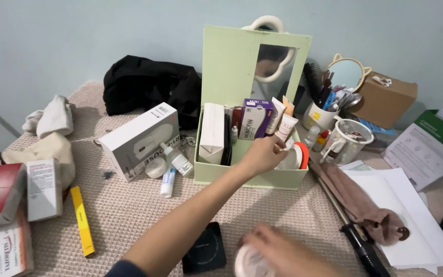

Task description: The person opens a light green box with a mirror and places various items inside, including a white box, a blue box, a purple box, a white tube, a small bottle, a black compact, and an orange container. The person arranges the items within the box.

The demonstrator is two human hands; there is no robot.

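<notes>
Left hand [263,154] reaches into the pale green organiser box [247,177], fingers curled w/ tips by a white tube [286,126] and a round white-and-orange container [296,155]; can't tell if it grips either. Right hand [283,254], blurred at the bottom edge, is closed over a round white jar [249,262], just right of a black square compact [205,249].

Progress, as a judgement: sorting looks partway. Box already holds a tall white carton [212,132] at left, a purple-and-white carton [256,119] at centre and tubes at right, all upright; its lid w/ cloud-shaped mirror [274,62] stands open. Plenty sits outside yet.

Packages outside: a long white carton [139,139] w/ a mouse pictured on it lies left of the box, w/ a small dropper bottle [177,158] and a white-and-blue tube [167,183] beside it. Far left, a stack of red-and-white cartons [6,205], plus a slim yellow stick [82,220] on the mat. At right, a white mesh cup [352,138], a brown cardboard box [385,100] and a green-edged leaflet [426,146].
</notes>
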